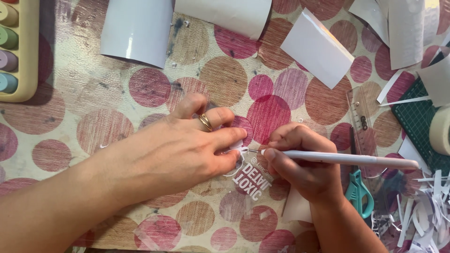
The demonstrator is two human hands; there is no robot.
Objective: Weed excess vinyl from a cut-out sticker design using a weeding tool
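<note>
I watch two hands picking at a clear lettered sticker on the dotted tablecloth [140,84].
My left hand [187,145] lies flat, fingers pressed together, pinning the sticker [251,180] at mid-table; my right hand [300,164] pinches a white pen-like tool [337,158], tip at its upper edge. White scraps [422,211] pile right; lettering looks largely cleaned, I judge.

Craft table, dotted tablecloth [117,70], paper scraps [431,211], cutting mat [415,122], ruler [363,126]
</note>
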